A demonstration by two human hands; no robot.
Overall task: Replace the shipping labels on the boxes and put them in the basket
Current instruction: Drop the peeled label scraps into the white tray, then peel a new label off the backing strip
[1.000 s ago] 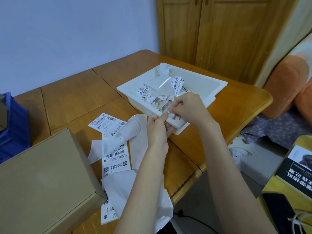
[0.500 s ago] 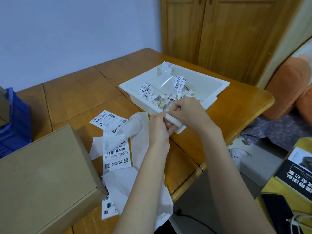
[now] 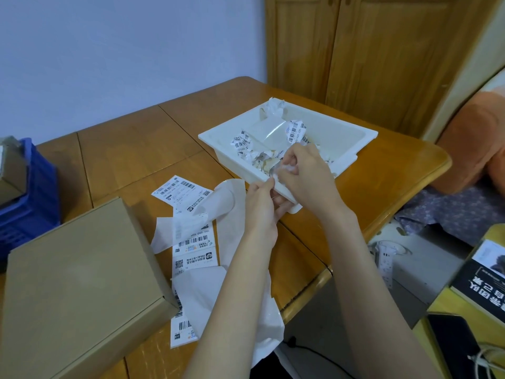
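Both hands meet at the near rim of the white tray [image 3: 352, 162], which sits toward the far right corner of the wooden table [image 3: 131, 149]. The right hand [image 3: 303, 176] is curled over the tray's near edge, its fingers closed around a small crumpled white scrap of label [image 3: 287, 168]. The left hand [image 3: 261, 206] is just beside it, thumb and forefinger pinched together on what looks like a thin strip or film running toward the scrap; the strip itself is too faint to make out clearly.

Inside the tray lie torn, crumpled label pieces [image 3: 241, 142] with barcodes showing, a clear film sheet and a wad of white paper [image 3: 274, 106] against the far wall.

The cardboard box [image 3: 79, 283] rests closed at the near left corner of the table, its top plain brown. Between the box and the forearms, flat shipping labels [image 3: 195, 250] and white backing sheets [image 3: 226, 198] lie spread over the table, some overlapping, the lowest sheet hanging over the near edge. At the left edge stands the blue basket [image 3: 30, 192] with another cardboard box [image 3: 11, 165] partly visible inside it.

Off the table to the right, a book [image 3: 481, 280] and a dark phone [image 3: 456, 348] lie on a yellow surface
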